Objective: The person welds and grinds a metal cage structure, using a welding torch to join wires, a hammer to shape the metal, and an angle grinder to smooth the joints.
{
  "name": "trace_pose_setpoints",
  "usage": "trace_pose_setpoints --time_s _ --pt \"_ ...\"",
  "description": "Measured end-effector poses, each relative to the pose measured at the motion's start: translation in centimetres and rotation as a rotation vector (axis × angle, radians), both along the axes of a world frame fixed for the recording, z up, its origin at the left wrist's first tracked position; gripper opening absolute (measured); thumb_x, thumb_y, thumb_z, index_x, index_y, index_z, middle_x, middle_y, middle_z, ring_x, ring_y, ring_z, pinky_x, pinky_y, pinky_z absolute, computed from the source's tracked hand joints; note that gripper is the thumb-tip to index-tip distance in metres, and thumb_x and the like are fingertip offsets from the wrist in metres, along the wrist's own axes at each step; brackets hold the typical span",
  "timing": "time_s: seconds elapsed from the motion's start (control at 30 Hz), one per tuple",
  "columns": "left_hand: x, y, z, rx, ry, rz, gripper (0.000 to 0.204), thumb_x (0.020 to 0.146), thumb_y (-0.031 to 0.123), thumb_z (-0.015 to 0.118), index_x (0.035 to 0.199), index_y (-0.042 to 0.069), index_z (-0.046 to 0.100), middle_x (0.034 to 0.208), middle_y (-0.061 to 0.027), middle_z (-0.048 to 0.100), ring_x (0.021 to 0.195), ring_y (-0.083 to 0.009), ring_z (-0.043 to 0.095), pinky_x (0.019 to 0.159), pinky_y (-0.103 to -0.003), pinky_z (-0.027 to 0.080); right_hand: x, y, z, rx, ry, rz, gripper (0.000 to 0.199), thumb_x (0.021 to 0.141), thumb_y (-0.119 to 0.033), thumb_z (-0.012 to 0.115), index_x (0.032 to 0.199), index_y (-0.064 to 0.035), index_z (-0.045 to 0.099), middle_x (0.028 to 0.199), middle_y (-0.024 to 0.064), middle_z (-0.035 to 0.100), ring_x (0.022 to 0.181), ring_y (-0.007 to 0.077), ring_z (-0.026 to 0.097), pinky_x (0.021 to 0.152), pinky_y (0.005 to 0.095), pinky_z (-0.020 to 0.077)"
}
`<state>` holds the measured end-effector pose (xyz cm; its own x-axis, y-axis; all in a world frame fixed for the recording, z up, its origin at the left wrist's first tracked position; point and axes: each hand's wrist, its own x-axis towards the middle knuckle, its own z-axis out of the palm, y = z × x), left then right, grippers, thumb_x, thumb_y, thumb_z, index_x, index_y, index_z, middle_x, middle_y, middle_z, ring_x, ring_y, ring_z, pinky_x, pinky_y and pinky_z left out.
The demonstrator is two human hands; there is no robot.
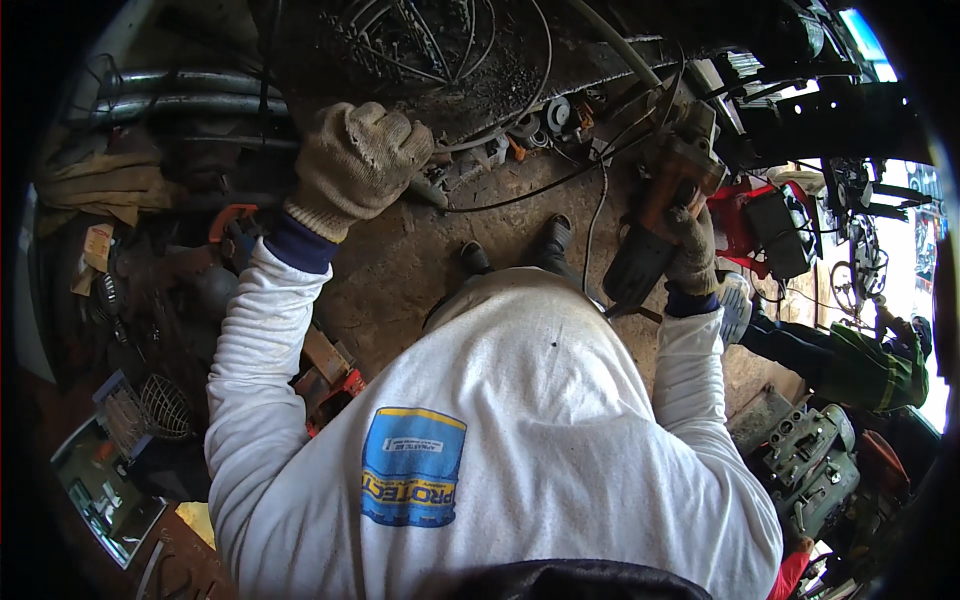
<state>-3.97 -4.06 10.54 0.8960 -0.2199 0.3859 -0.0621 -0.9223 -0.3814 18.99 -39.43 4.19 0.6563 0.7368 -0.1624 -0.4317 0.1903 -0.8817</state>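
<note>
My left hand (365,160), in a tan knitted glove, is closed in a fist at the edge of a dark, grimy work surface (560,75). What it grips, if anything, is hidden; a grey rounded end (428,192) shows just below the fist. My right hand (692,245), gloved alike, is wrapped round a heavy electric power tool (648,235) with a brown upper body and a dark grey cylindrical housing. The tool hangs tilted at my right side, its exact kind unclear. A thin cable (603,195) runs down beside it.
Coiled wire (425,45) lies on the work surface. Metal pipes (190,105) and cloth stand left. Right are a red container (738,225), another person's leg (790,340) and a greasy metal machine part (815,470). A black hose (520,203) crosses above the floor near my feet.
</note>
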Motion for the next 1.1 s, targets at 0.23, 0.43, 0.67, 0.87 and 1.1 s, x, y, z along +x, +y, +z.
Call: trace_pose_setpoints --time_s 0.23,0.43,0.67,0.87,1.1 --pt "-5.4 -1.4 -3.0 -0.114 -0.043 0.152 0.027 0.082 0.04 0.075 0.095 0.017 0.069 0.077 -0.0011 0.057 0.076 -0.0223 0.06 0.066 -0.04 0.049 0.7 -1.1 -3.6 -0.056 -0.111 0.033 0.068 0.084 -0.026 0.077 0.14 0.0005 0.048 0.121 0.0164 0.066 0.105 0.0305 0.07 0.09 0.0453 0.0589" --pt "-11.5 -4.6 -6.1 -0.283 -0.064 0.587 0.026 0.09 0.039 0.071 0.093 0.013 0.072 0.078 -0.0059 0.062 0.074 -0.0272 0.062 0.066 -0.043 0.051 -0.3 -0.2 -2.2 -0.086 -0.131 0.031 0.067 0.084 -0.025 0.077 0.139 0.0004 0.05 0.121 0.0145 0.067 0.104 0.0266 0.069 0.09 0.0389 0.0578" --pt "-8.5 -2.6 -7.5 -0.345 -0.046 0.864 0.027 0.092 0.04 0.068 0.098 0.013 0.069 0.082 -0.0074 0.065 0.077 -0.03 0.065 0.068 -0.045 0.054 -1.0 2.8 -0.7 -0.181 -0.157 0.028 0.059 0.08 -0.016 0.077 0.132 -0.0004 0.055 0.11 0.0099 0.069 0.094 0.02 0.071 0.081 0.0325 0.0599" --pt "-6.5 -3.7 -6.9 -0.443 -0.023 0.873 0.037 0.093 0.026 0.068 0.126 0.009 0.065 0.114 -0.0172 0.064 0.098 -0.0365 0.068 0.081 -0.045 0.057 -1.7 4.8 1.8 -0.238 -0.213 0.157 0.059 0.079 -0.012 0.077 0.132 -0.0002 0.054 0.108 0.0087 0.069 0.095 0.0184 0.07 0.081 0.0316 0.06" --pt "-5.7 -4.1 -5.6 -0.399 0.117 0.906 0.054 0.09 0.029 0.07 0.138 0.008 0.058 0.123 -0.0173 0.062 0.109 -0.04 0.063 0.097 -0.051 0.05 -0.9 6.3 2.2 -0.239 -0.16 0.185 0.055 0.081 -0.003 0.076 0.133 -0.0016 0.054 0.111 0.0088 0.067 0.095 0.0181 0.07 0.082 0.0324 0.0608"
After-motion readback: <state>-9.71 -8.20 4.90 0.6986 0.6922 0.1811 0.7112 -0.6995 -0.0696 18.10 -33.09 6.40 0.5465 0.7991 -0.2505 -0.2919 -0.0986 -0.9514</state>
